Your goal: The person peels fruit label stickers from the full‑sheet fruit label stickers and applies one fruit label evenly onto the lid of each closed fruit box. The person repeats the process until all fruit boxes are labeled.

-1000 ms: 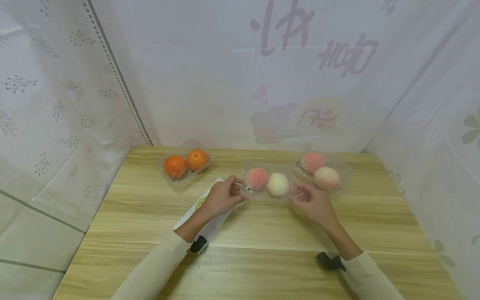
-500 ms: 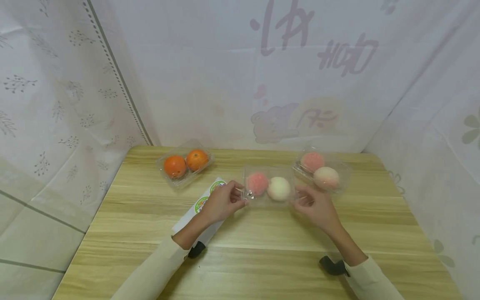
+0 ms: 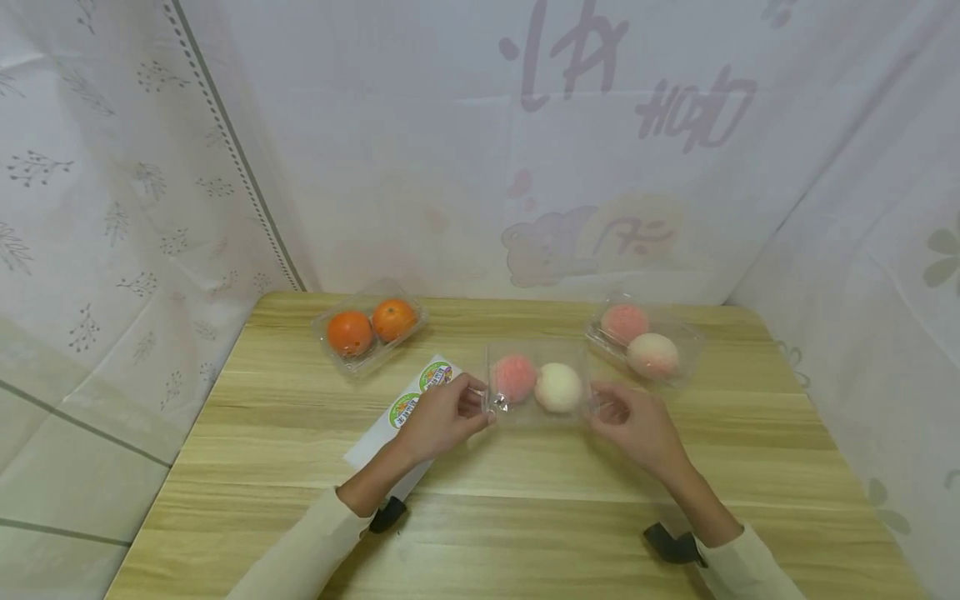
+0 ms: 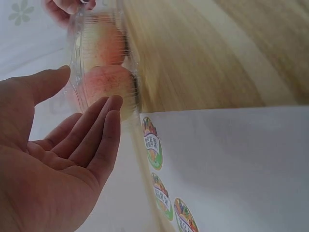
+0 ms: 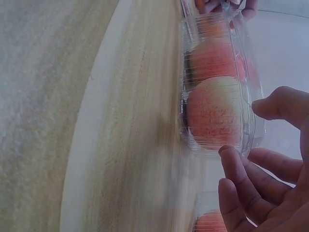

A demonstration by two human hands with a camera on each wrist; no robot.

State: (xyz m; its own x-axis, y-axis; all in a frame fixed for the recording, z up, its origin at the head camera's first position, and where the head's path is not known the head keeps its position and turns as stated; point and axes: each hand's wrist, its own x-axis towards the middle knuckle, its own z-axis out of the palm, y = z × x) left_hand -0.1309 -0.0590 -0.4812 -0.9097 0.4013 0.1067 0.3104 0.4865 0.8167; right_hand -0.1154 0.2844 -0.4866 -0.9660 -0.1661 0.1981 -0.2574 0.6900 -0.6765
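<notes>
A clear plastic fruit box (image 3: 540, 354) is held between both hands over the middle of the table. Through its lid show a pink peach (image 3: 514, 377) on the left and a pale, cream-coloured peach (image 3: 558, 387) on the right. My left hand (image 3: 442, 421) holds the box's left end, thumb at the rim and fingers lower down in the left wrist view. At the opposite end, my right hand (image 3: 637, 425) holds it likewise, its thumb (image 5: 270, 106) by the lid edge and fingertips at the lower corner.
Under my left forearm lies a white sheet (image 3: 367, 450) of round fruit stickers (image 3: 404, 410). Another clear box (image 3: 690, 337) with two peaches stands at the back right, and a box (image 3: 360, 364) of two oranges at the back left. White curtains (image 3: 412, 167) surround the table.
Both hands have drawn the peach box a little toward me. More of the sticker sheet now shows beside my left hand. The other boxes have stayed put.
</notes>
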